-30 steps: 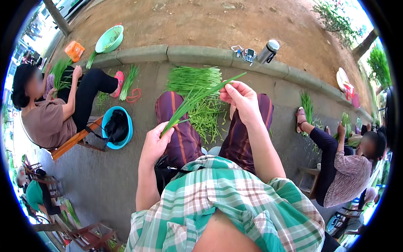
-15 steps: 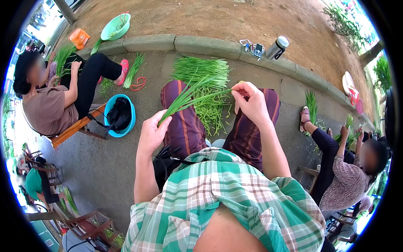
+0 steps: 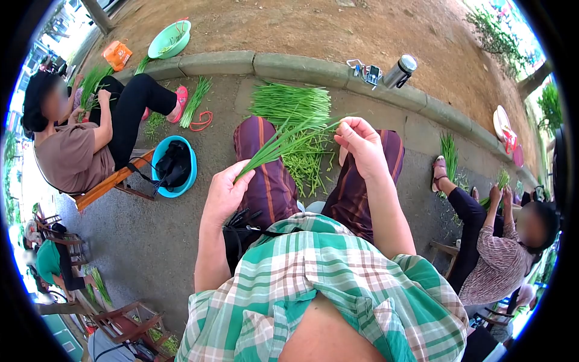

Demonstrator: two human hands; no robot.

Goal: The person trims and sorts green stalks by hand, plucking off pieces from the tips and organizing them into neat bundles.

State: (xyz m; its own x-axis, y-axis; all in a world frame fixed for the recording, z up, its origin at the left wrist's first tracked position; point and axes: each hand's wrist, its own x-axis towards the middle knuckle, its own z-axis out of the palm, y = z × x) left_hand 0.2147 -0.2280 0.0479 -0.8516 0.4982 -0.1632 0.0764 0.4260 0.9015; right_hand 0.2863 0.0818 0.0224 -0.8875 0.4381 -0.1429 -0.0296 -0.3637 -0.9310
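My left hand (image 3: pixel 227 191) is closed round the lower ends of a small bunch of garlic chives (image 3: pixel 275 146), long thin green stems that fan out over my lap. My right hand (image 3: pixel 360 143) pinches the far end of a stem from that bunch between thumb and fingertips. On the ground beyond my knees lies a neat pile of long garlic chives (image 3: pixel 291 101). Nearer, between my legs, is a heap of short cut-off green pieces (image 3: pixel 304 168), partly covered by the bunch.
A concrete kerb (image 3: pixel 289 68) runs behind the pile, with a steel flask (image 3: pixel 400 71) and keys (image 3: pixel 365 72) on it. At left a seated person (image 3: pixel 75 136) handles greens near a blue basin (image 3: pixel 175 166). Another person (image 3: pixel 506 253) sits at right. A pale green basin (image 3: pixel 169 40) stands beyond the kerb.
My right hand has shifted slightly right and down, with its fingers still pinched. The person at right has brought their hands closer together. My left hand keeps its hold.
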